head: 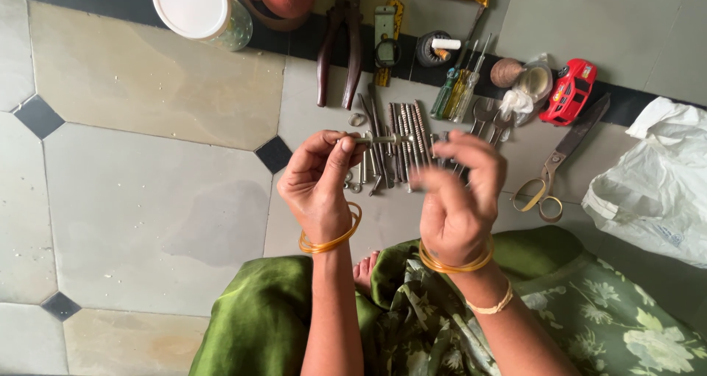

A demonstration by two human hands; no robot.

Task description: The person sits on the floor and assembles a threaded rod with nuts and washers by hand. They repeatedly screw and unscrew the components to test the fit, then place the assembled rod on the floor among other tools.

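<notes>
Left hand (317, 184) pinching the head end of a long bolt (375, 139) between thumb and fingertips, shaft held level above the floor. Right hand (460, 195) at the bolt's other end, motion-blurred, fingers curled in toward the tip; whether closed on the bolt or on a small nut there, impossible to tell.

Risks, as a judgement: a light two-finger pinch on a smooth metal shaft, so a hard twist from the right side likely to spin or slip the bolt free. Any small part dropped from the blurred fingers likely to bounce on the hard tile floor (147, 199) and roll among the row of long screws and nails (401, 136) directly below, hard to pick out again. Loose washers and nuts (357, 118) lying just beyond the left fingertips, easy to scatter with a knuckle.

Room: crowded ahead and to the right, with pliers (339, 48), screwdrivers (456, 89), spanners (490, 118), a red toy car (571, 90), scissors (563, 155) and a white plastic bag (655, 181). White-lidded jar (199, 8) well apart at upper left. Bare tile on the left side, well apart from the tools. Green cloth over the lap (412, 310) close under the wrists, limiting any drop downward.
</notes>
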